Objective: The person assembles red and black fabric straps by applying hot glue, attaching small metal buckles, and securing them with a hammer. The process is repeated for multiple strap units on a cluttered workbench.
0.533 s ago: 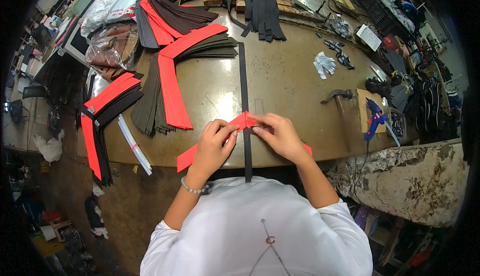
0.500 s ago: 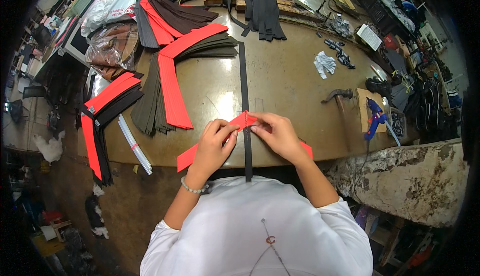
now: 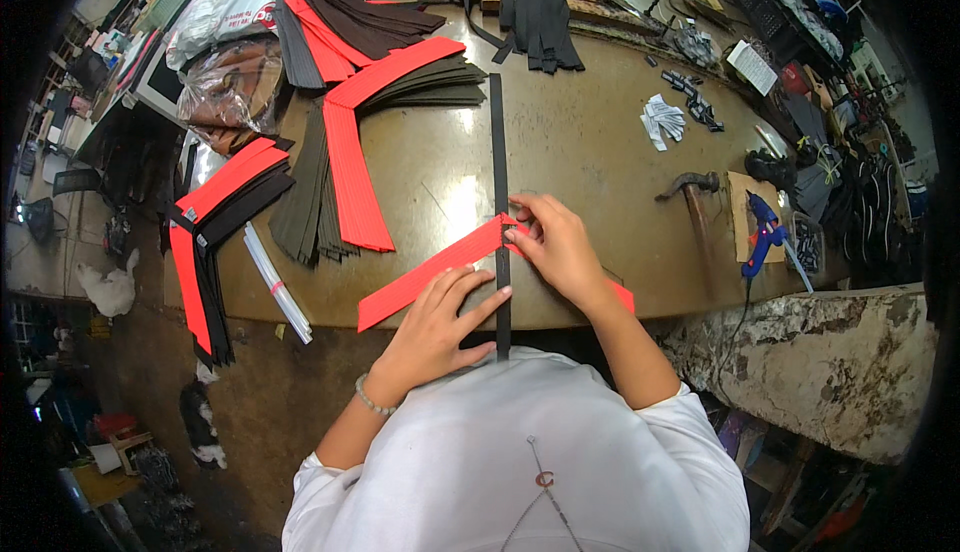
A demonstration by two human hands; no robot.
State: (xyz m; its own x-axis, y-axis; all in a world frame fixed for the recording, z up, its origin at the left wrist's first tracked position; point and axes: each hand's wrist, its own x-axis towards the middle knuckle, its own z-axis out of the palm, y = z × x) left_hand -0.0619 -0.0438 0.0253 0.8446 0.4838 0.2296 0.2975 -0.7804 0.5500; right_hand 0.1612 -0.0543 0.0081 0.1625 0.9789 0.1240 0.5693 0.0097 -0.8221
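Note:
A red V-shaped ribbed strip (image 3: 428,274) lies on the brown worktable (image 3: 590,142) near its front edge. A long black strip (image 3: 499,167) runs straight away from me over the red strip's bend. My left hand (image 3: 440,324) lies flat on the red strip's left arm, fingers spread, fingertips touching the black strip. My right hand (image 3: 556,244) presses down at the bend, fingertips on the black strip where it crosses the red one. The red strip's right arm (image 3: 622,295) shows only past my right wrist.
Stacks of red and black V-shaped pieces (image 3: 345,167) lie left of centre, more (image 3: 215,222) hang over the left edge. Black straps (image 3: 530,7) lie at the far side. A hammer (image 3: 688,190), a blue glue gun (image 3: 765,230) and white sticks (image 3: 278,282) rest on the table.
My left hand has slid down from the bend and flattened on the red strip's left arm. The right hand stays at the bend.

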